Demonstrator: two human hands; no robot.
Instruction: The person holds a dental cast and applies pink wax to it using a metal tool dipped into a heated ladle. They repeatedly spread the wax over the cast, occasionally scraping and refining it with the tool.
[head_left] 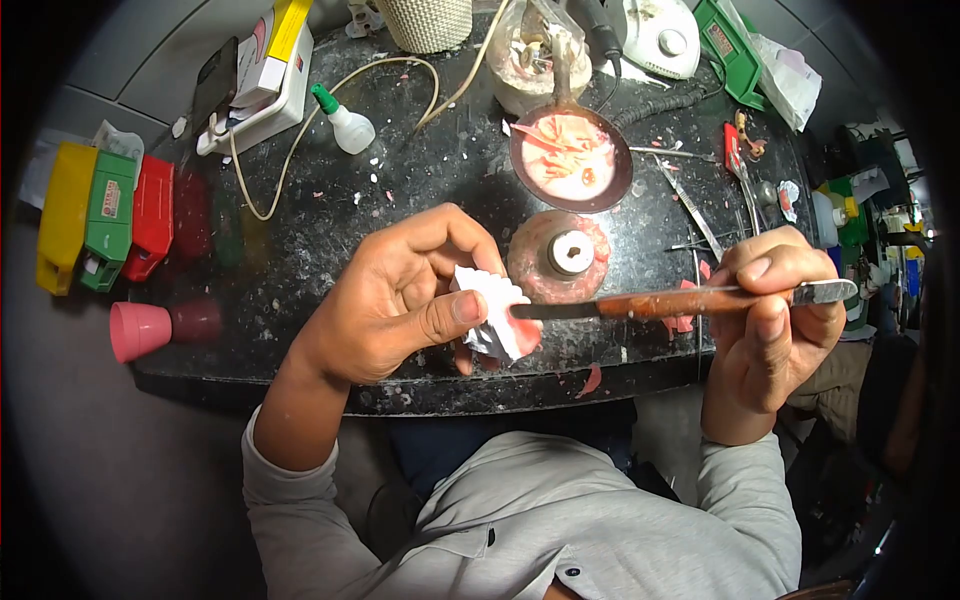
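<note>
My left hand [405, 295] is closed around a white plaster dental model [490, 312] with pink wax along its right side. My right hand [775, 315] grips a wax knife [665, 303] by its reddish-brown wooden handle. The knife lies nearly level, and its dark blade tip meets or overlaps the pink wax on the model. Just behind the blade stands a round burner [572, 253] with a white top; no flame can be made out. Beyond it, a small dark pan [565, 155] holds pink and whitish wax.
A green-capped bottle [350, 130] and a looping cable stand at the back left. Colored bins [105, 215] and a pink cup [140, 332] are at the left. Metal tools [690, 205] lie right of the pan. Wax scraps [590, 380] dot the black table's front edge [250, 392].
</note>
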